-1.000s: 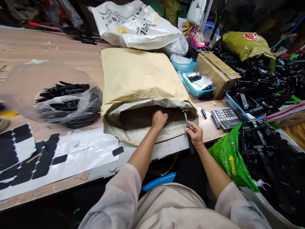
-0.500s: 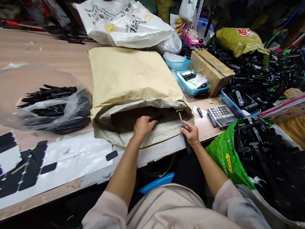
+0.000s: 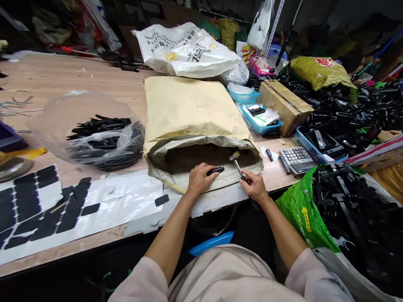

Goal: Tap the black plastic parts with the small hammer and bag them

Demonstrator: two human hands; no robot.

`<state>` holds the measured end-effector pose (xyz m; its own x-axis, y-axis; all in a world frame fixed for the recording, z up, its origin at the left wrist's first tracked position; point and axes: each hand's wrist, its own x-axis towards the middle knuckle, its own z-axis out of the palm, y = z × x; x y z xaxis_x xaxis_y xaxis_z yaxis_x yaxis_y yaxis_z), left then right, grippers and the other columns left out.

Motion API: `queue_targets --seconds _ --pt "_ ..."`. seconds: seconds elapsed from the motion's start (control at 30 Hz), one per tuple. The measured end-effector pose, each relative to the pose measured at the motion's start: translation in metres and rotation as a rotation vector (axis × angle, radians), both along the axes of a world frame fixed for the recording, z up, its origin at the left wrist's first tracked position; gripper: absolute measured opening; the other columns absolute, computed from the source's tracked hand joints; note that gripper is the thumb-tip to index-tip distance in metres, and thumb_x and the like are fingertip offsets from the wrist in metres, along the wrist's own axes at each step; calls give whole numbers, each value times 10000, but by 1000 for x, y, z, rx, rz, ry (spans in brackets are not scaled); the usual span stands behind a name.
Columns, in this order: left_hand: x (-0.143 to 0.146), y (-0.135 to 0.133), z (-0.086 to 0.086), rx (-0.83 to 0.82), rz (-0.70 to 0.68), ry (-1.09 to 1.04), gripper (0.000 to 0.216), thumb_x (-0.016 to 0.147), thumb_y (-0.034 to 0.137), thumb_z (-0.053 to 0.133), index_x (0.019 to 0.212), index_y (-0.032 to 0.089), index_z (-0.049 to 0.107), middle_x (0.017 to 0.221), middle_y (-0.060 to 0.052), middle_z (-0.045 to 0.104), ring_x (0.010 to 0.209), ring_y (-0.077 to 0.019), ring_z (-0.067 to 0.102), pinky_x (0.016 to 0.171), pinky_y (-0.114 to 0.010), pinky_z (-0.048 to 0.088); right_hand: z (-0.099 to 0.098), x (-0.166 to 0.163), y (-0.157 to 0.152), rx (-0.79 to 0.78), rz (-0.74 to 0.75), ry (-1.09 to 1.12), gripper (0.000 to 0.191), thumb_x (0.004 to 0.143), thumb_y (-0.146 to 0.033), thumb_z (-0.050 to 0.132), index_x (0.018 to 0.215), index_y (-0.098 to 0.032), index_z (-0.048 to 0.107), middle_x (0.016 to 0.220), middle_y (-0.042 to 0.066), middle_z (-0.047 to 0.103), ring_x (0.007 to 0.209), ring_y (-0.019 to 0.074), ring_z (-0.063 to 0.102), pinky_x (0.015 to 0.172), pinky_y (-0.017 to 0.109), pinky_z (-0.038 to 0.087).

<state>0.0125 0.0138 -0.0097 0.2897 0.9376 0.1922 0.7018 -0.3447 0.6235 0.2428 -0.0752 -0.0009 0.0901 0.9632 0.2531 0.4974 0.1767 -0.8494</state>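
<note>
A large tan woven sack (image 3: 192,109) lies on the wooden table with its open mouth toward me. My left hand (image 3: 199,178) rests on the sack's lower lip and pinches a small black plastic part (image 3: 215,170). Just to the right, my right hand (image 3: 255,186) grips the dark handle of a small hammer (image 3: 238,165). The hammer's head points up and left, close to the black part.
A clear bag of black parts (image 3: 99,136) sits at left. A white sheet with black pads (image 3: 47,205) lies near the front edge. Right are a calculator (image 3: 296,157), blue baskets (image 3: 261,119), a cardboard box (image 3: 285,105), heaps of black parts (image 3: 346,113) and a green bag (image 3: 302,205).
My left hand has come out of the sack toward me and now holds a black part. My right hand has tilted the hammer so that its head is by the part.
</note>
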Motion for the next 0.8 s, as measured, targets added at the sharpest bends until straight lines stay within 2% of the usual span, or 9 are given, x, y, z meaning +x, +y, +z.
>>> queue_targets --seconds 0.17,0.3,0.5,0.7,0.8 --pt "-3 0 -2 -28 -10 -17 273 831 374 681 1066 272 776 911 -9 684 858 -178 616 762 -290 434 16 -14 -16 19 81 -146 464 805 -245 617 1250 -143 696 614 -24 580 477 104 446 506 227 411" --pt "-3 0 -2 -26 -10 -8 274 829 368 687 1072 281 779 911 -7 682 863 -180 614 765 -292 426 18 -19 -16 55 76 -201 471 809 -241 599 1261 -144 691 681 11 656 499 121 495 531 235 441" --pt "-1 -1 0 -33 11 -5 250 829 346 682 1053 300 783 908 0 682 863 -176 606 784 -288 422 14 -21 -14 15 76 -253 460 802 -248 601 1236 -139 705 637 -1 636 496 123 498 526 230 440" --pt "0 0 2 -33 19 15 214 824 362 681 993 289 792 881 0 671 844 -166 597 767 -279 421 17 -29 -13 65 153 -236 460 802 -249 608 1242 -150 698 701 17 677 534 131 529 569 243 465" --pt "0 -1 3 -54 23 -1 241 823 371 676 1023 294 786 883 -2 675 848 -171 606 763 -281 428 15 -28 -12 25 168 -242 433 796 -240 619 1210 -166 719 638 -5 631 507 125 497 543 239 443"
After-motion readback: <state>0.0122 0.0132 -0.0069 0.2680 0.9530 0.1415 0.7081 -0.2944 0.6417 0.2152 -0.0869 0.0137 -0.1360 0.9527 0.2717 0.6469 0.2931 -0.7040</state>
